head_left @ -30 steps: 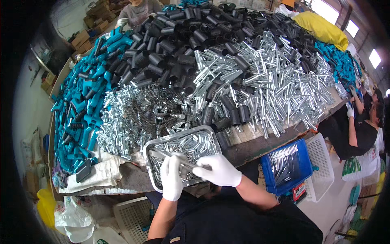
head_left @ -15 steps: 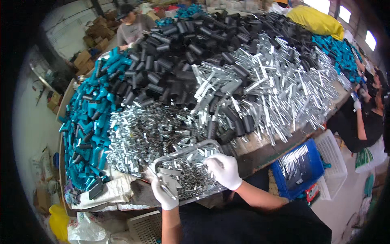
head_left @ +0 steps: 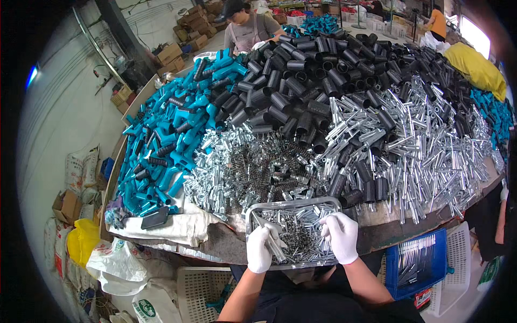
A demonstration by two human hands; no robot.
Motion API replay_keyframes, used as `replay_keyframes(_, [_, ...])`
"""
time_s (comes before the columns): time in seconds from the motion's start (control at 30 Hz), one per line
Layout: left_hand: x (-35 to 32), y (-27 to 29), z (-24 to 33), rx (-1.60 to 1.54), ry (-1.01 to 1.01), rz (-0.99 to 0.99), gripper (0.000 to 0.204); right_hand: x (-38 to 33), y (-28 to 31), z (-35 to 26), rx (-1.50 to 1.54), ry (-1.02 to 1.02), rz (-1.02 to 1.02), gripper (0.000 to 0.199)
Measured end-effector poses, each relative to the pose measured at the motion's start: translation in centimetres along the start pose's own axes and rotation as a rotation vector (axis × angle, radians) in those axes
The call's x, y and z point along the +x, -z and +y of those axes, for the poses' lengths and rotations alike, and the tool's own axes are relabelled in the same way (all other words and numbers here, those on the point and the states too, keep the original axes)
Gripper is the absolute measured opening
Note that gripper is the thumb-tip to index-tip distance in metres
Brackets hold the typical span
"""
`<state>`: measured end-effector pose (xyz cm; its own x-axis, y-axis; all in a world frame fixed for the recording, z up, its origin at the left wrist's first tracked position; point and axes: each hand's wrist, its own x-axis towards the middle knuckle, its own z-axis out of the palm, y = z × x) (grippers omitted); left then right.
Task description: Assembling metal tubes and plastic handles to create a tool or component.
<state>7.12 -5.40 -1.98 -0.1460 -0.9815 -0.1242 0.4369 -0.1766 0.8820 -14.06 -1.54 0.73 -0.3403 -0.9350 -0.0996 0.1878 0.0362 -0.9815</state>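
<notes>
A shallow metal tray [head_left: 293, 205] full of small silver metal parts sits at the near edge of a big table. My left hand [head_left: 260, 248], in a white glove, is closed around a few silver metal tubes [head_left: 272, 241] over the tray's left side. My right hand [head_left: 341, 235], also gloved, rests on the parts at the tray's right side with fingers bent; whether it holds any is unclear.
The table is heaped with silver tubes [head_left: 420, 156], springs [head_left: 258, 172], black plastic sleeves [head_left: 323, 70] and teal plastic fittings [head_left: 167, 140]. A blue crate [head_left: 417, 261] and white baskets [head_left: 199, 293] stand below. A person [head_left: 245, 27] works at the far side; another arm [head_left: 498, 220] shows at right.
The view has tilted up and closer. My left hand moved from the tray's left rim into the tray and now grips tubes; my right hand stays on the parts at right.
</notes>
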Motion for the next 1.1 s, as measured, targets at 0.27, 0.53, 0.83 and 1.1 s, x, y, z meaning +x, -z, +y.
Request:
replay_keyframes(0.27, [0.12, 0.11, -0.31, 0.085, 0.023, 0.020, 0.034, 0.00, 0.11, 0.13, -0.021, 0.014, -0.010, 0.022])
replay_keyframes(0.53, [0.07, 0.14, -0.18, 0.079, 0.038, 0.006, 0.033, -0.04, 0.00, 0.00, -0.019, 0.008, -0.011, 0.022])
replay_keyframes(0.83, [-0.08, 0.20, 0.28, 0.106, 0.038, -0.021, 0.035, -0.04, -0.47, -0.08, -0.023, 0.011, 0.006, 0.024])
replay_keyframes(1.1, [-0.17, 0.15, -0.41, 0.048, 0.053, -0.020, 0.028, -0.49, 0.40, 0.16, -0.032, -0.016, 0.016, 0.021])
